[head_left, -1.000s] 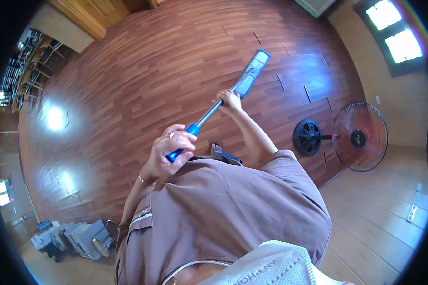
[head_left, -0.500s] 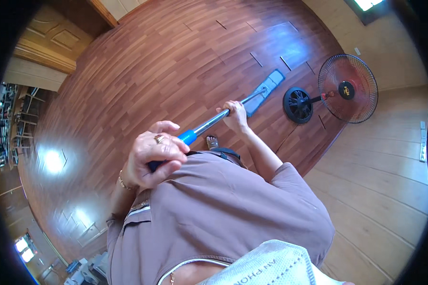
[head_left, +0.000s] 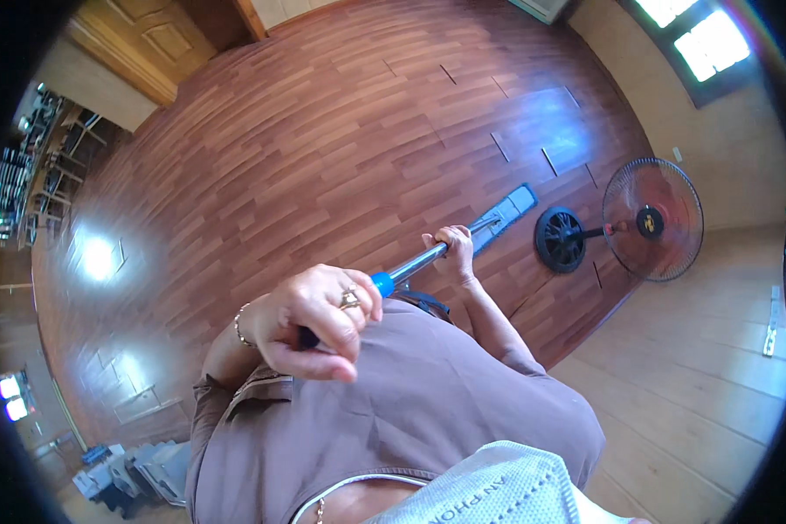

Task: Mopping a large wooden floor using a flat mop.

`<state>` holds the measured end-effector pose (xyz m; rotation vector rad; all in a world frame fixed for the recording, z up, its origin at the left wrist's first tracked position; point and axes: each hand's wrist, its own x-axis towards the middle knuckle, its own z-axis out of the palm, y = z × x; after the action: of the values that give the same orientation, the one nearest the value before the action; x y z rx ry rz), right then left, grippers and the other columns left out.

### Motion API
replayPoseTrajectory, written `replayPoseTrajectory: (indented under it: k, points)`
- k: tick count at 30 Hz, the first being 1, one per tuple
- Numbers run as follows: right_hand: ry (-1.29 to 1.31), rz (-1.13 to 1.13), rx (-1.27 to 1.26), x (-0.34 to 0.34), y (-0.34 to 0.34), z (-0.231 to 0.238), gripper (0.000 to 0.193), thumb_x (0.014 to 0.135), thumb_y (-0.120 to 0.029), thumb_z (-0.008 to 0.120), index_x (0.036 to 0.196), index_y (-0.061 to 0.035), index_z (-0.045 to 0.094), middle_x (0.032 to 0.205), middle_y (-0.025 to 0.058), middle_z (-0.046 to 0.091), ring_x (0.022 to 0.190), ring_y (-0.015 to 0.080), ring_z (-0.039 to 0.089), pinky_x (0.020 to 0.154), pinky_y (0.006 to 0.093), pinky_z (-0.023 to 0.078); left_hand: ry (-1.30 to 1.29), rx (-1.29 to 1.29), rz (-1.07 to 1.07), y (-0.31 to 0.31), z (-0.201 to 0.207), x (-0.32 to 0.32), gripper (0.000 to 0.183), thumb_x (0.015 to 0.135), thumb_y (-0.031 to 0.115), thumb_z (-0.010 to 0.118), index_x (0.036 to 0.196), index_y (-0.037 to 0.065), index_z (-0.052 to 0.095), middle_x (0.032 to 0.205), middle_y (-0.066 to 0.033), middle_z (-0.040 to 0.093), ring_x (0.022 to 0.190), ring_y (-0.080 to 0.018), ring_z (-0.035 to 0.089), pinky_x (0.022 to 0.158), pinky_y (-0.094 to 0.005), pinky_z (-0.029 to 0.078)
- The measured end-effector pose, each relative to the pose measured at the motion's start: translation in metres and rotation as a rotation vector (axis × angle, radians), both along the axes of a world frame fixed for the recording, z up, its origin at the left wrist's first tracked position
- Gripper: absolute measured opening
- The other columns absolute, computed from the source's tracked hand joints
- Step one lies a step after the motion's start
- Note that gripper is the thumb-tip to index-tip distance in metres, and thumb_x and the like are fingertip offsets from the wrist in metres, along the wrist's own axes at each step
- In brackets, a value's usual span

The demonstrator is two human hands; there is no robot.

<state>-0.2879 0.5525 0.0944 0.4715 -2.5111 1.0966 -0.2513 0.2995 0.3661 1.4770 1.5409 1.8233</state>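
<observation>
- My left hand [head_left: 319, 319] is at 8 o'clock from the middle of my view; its fingers are bent around the dark upper end of the mop [head_left: 419, 261], and a ring and a bracelet are seen on it.
- My right hand [head_left: 454, 249] is at 2 o'clock from the left one, and its fingers are closed around the metal shaft, lower down, near the mop head [head_left: 505, 217].
- Between my two hands there is the blue collar [head_left: 382, 284] of the handle, just beside my left fingers.
- The mop goes slanted from 8 o'clock toward 2 o'clock; its long, flat, bluish-grey head is on the reddish-brown wooden floor [head_left: 323, 157].
- At 3 o'clock stands a fan [head_left: 651, 223] with a round wire cage; its black round base [head_left: 561, 239] is near the mop head, and I see them apart.
- At 2 o'clock, farther, a bright window [head_left: 712, 45] is in the wall; between 10 and 11 o'clock there is a wooden door [head_left: 170, 44].
- At 6 o'clock I see my brown shirt [head_left: 463, 375] and the white mask [head_left: 498, 489].
</observation>
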Motion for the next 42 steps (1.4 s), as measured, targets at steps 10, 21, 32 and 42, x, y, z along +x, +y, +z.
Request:
replayPoseTrajectory:
  k: [10,21,32,42]
  points:
    - [-0.146,0.201,0.156,-0.089,-0.029,-0.033,0.025,0.074,-0.026,0.075,0.066,-0.0081,0.059,0.072,0.0071,0.061,0.082,0.0279,0.061,0.08,0.0422,0.041,0.036,-0.193,0.406,0.001,-0.034,0.015,0.029,0.081,0.013,0.073,0.059,0.006,0.055,0.059,-0.0039,0.053,0.061,-0.0229,0.054,0.084,-0.0381,0.045]
    - [-0.249,0.799,0.123,-0.12,-0.217,-0.043,0.031,0.078,-0.038,0.071,0.07,-0.0122,0.057,0.075,0.0063,0.058,0.09,0.0301,0.059,0.078,0.0499,0.037,0.062,-0.281,0.917,-0.064,-0.015,0.074,0.025,0.075,0.007,0.075,0.059,0.007,0.055,0.052,-0.0039,0.045,0.052,-0.0229,0.048,0.074,-0.0358,0.045]
    - [-0.073,1.333,-0.076,0.009,-0.391,-0.019,0.033,0.076,-0.034,0.075,0.071,-0.006,0.058,0.071,0.012,0.058,0.074,0.0342,0.061,0.065,0.0442,0.045,0.232,-0.486,1.298,-0.092,0.031,0.171,0.022,0.071,0.01,0.077,0.063,0.01,0.057,0.056,-0.0007,0.05,0.055,-0.0228,0.052,0.067,-0.0344,0.046]
    - [-0.288,1.71,0.168,0.104,-0.421,0.003,0.027,0.079,-0.038,0.071,0.077,-0.0129,0.062,0.086,0.0041,0.063,0.095,0.0248,0.06,0.086,0.0464,0.033,0.255,-0.685,1.228,-0.088,0.053,0.223,0.035,0.063,0.03,0.086,0.068,0.011,0.056,0.063,-0.0011,0.05,0.059,-0.0222,0.053,0.062,-0.0341,0.045]
